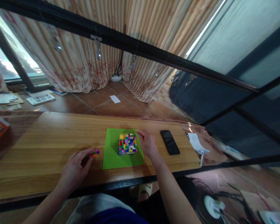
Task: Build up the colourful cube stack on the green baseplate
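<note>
A green studded baseplate point(110, 158) lies on the wooden table, and on it stands a block built of small multicoloured toy bricks point(128, 144). My left hand point(76, 168) rests left of the plate, its thumb and fingers closed round a few small toy bricks point(95, 153) in purple, orange, green and pink. At the plate's right edge, close beside the block, is my right hand point(147, 143). Its fingers are drawn together with the fingertips toward the block's upper right corner; whatever they may pinch is too small to make out.
A black phone point(170, 142) lies on the table point(60, 130) to the right of the plate. White paper point(196, 143) is beyond the table's right end. A dark metal bar point(130, 43) crosses ahead, with curtains behind it. A white power strip point(212, 206) sits low at the right.
</note>
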Demonstrator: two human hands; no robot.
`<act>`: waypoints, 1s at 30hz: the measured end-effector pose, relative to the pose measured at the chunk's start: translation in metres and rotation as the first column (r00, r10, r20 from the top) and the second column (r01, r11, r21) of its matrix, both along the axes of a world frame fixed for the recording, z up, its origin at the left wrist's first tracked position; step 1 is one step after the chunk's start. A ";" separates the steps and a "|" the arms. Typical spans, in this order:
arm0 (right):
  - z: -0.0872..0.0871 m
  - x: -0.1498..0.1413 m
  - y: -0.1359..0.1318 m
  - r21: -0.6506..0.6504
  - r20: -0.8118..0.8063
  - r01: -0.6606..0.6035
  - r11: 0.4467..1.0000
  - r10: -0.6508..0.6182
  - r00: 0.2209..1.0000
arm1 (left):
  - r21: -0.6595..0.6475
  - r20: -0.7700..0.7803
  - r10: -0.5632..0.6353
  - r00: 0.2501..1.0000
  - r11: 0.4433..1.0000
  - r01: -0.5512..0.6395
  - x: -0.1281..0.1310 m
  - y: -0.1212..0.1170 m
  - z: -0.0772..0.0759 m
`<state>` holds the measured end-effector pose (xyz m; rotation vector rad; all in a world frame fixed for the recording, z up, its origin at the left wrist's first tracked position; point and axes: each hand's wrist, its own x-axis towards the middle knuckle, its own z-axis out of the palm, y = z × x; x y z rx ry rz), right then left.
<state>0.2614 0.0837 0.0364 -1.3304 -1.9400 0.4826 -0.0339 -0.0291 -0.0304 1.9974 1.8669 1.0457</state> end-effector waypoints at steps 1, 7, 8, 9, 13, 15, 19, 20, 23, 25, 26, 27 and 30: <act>0.002 -0.001 0.001 0.002 0.054 -0.026 1.000 0.026 0.998 | 0.001 0.000 0.002 1.000 1.000 -0.002 0.000 0.000 0.000; 0.008 -0.002 0.009 0.020 0.224 -0.156 0.988 0.148 0.963 | -0.009 0.013 -0.002 1.000 1.000 0.003 0.001 0.000 0.001; 0.008 -0.002 0.010 0.023 0.246 -0.173 0.985 0.162 0.956 | -0.011 0.017 -0.004 1.000 1.000 0.004 0.001 0.000 0.001; 0.009 -0.002 0.011 0.022 0.273 -0.190 0.982 0.177 0.946 | -0.012 0.020 -0.003 1.000 1.000 0.004 0.001 0.001 0.001; 0.011 -0.002 0.013 -0.004 0.386 -0.258 0.966 0.240 0.891 | -0.016 0.027 0.000 1.000 1.000 0.000 0.002 0.000 0.003; 0.012 -0.003 0.014 -0.011 0.419 -0.271 0.963 0.251 0.873 | -0.014 0.028 -0.004 1.000 1.000 0.004 0.003 0.000 0.004; 0.013 -0.004 0.014 -0.034 0.428 -0.249 0.968 0.239 0.871 | -0.018 0.025 -0.002 1.000 1.000 0.003 0.003 -0.001 0.003; 0.013 -0.004 0.014 -0.043 0.416 -0.237 0.971 0.233 0.879 | -0.024 0.025 -0.001 1.000 1.000 0.002 0.003 -0.001 0.003; 0.013 -0.004 0.013 -0.063 0.336 -0.197 0.978 0.206 0.919 | -0.038 0.023 0.002 1.000 0.999 -0.002 0.004 -0.001 0.003; 0.013 -0.005 0.012 -0.074 0.261 -0.171 0.983 0.184 0.948 | -0.042 0.026 0.000 1.000 0.999 0.001 0.005 -0.001 0.004; 0.013 -0.005 0.012 -0.081 0.219 -0.157 0.984 0.172 0.960 | -0.041 0.028 0.000 1.000 0.999 0.002 0.005 -0.001 0.005; 0.012 -0.005 0.012 -0.086 0.174 -0.141 0.986 0.154 0.973 | -0.041 0.029 -0.001 1.000 0.999 0.002 0.005 -0.001 0.005; 0.005 -0.004 0.013 -0.116 -0.002 -0.099 0.988 0.099 0.995 | -0.048 0.031 0.004 1.000 0.999 -0.002 0.004 -0.002 0.004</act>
